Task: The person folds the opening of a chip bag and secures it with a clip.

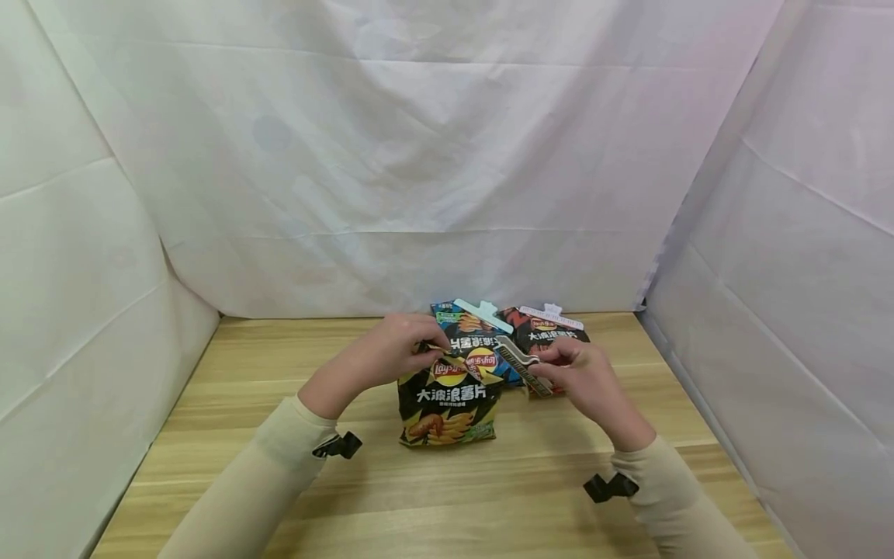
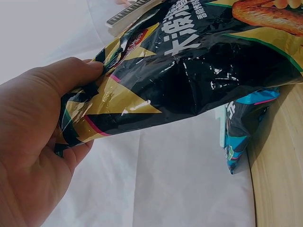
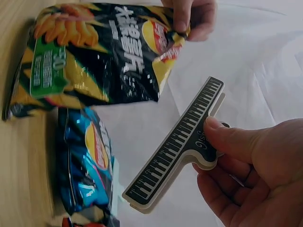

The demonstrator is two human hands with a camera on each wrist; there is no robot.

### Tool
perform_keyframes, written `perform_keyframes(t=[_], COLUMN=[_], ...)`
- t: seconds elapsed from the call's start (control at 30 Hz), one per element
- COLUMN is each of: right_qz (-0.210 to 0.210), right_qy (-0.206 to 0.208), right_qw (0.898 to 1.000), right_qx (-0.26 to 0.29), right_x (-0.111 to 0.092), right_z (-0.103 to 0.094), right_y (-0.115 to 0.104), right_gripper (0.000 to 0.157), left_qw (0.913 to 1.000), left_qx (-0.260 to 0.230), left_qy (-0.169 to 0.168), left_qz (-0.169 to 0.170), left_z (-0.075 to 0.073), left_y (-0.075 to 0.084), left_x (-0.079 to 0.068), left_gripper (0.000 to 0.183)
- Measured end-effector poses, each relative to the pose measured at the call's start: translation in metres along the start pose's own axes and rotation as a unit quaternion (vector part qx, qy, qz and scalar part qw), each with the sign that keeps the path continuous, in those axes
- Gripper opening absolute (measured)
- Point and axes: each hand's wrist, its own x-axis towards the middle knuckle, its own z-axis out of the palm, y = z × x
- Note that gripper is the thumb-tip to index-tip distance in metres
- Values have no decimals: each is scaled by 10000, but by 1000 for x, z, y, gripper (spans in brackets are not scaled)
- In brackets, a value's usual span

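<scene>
My left hand (image 1: 408,349) pinches the top corner of a black and yellow chip bag (image 1: 447,419), whose top edge is folded over. In the left wrist view the thumb of that hand (image 2: 42,118) presses on the foil, with fingers behind it. To the right of the bag, my right hand (image 1: 576,373) holds a wide bag clip (image 3: 177,146) by its handles, between thumb and fingers. The clip has a black and white piano-key pattern. Its long jaw stands apart from the black and yellow bag in the right wrist view.
Behind stands a blue and black chip bag (image 1: 450,317) with a pale blue clip (image 1: 482,314) across its top. Beside it is a red and black chip bag (image 1: 541,334) with a white clip (image 1: 552,317). White cloth walls (image 1: 419,155) surround the wooden table (image 1: 265,349).
</scene>
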Motion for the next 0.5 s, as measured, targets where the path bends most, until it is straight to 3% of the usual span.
perform_keyframes(t=[0.23,0.5], right_qz=[-35,-386], right_qy=[-412,-652], right_qw=[9990,9958], right_qx=[144,-523], right_x=[4,14], right_z=[7,12], right_y=[-12,-31], right_gripper=[14,14], left_qw=[10000,9999], left_qx=[4,-43], left_qy=[36,51], left_qz=[5,-96], left_z=[2,1], left_y=[-1,0], left_x=[1,1], left_gripper=[11,10])
